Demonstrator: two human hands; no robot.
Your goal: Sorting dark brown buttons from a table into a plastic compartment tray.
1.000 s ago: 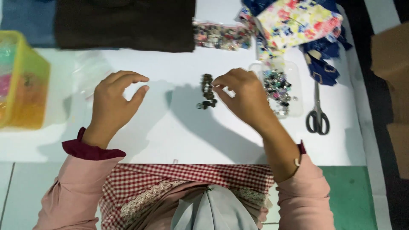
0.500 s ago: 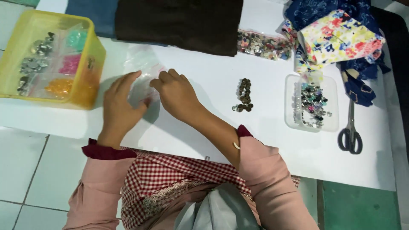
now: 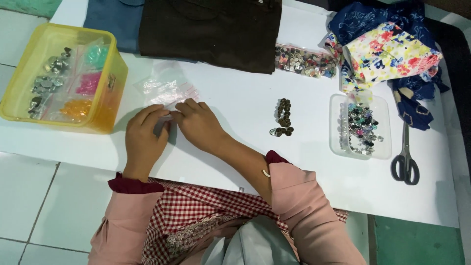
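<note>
My left hand (image 3: 143, 139) and my right hand (image 3: 197, 123) meet at the near edge of a small clear plastic zip bag (image 3: 164, 88) lying on the white table (image 3: 235, 105). Fingertips of both hands pinch the bag's lower edge. A small pile of dark metal buttons (image 3: 282, 117) lies on the table to the right of my right hand, apart from it.
A yellow plastic box (image 3: 109, 105) with bagged beads and buttons stands at the left. Brown cloth (image 3: 211, 29) and blue cloth (image 3: 110, 22) lie at the back. A bag of buttons (image 3: 304, 61), floral fabric (image 3: 387, 49), a clear tray of mixed buttons (image 3: 385, 122) and scissors (image 3: 405, 159) are at the right.
My right hand left the button pile and crossed left to the clear bag, joining my left hand there. The camera view shifted left, bringing the yellow box into sight.
</note>
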